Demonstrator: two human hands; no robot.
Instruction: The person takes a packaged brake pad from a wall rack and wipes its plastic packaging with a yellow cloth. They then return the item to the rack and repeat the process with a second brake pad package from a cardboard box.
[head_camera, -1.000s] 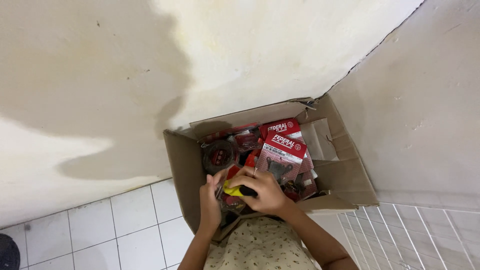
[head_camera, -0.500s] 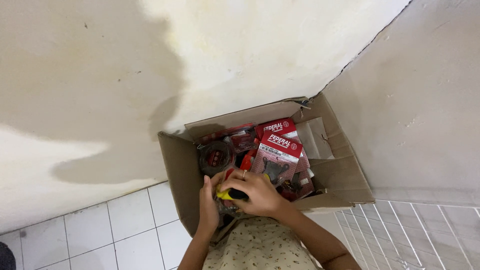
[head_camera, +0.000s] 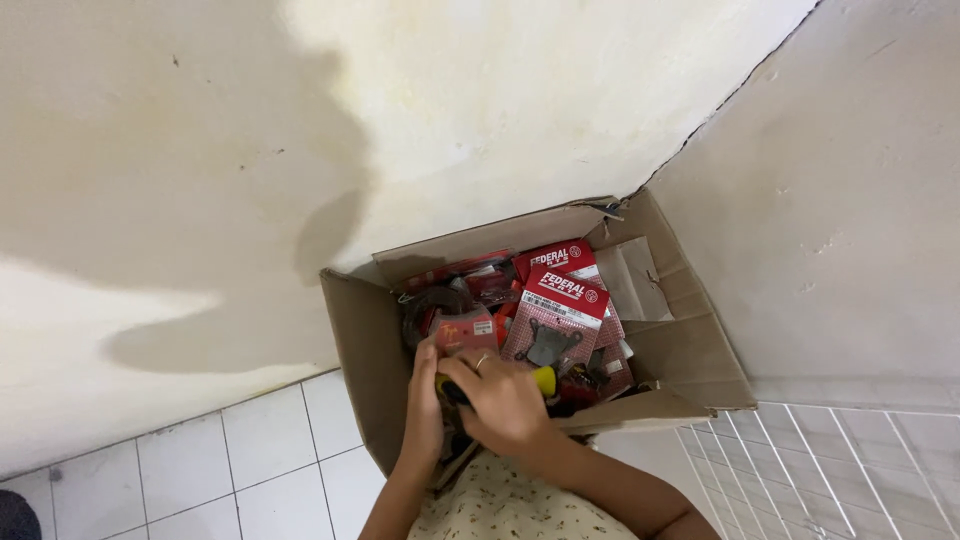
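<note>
left hand (head_camera: 424, 400): inside the cardboard box (head_camera: 370, 370), fingers curled on the yellow-black thing (head_camera: 545, 379), grip partly hidden
right hand (head_camera: 500, 400): wrapped over it too
red packets (head_camera: 555, 310): 2 just behind, in the box

Single head-worn view, steeply downward and close over the cardboard box (head_camera: 690, 350) in a wall corner.

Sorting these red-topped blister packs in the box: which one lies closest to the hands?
The front pack, showing a dark metal part under its red header; it lies just above the right hand, overlapping the pack behind.
</note>
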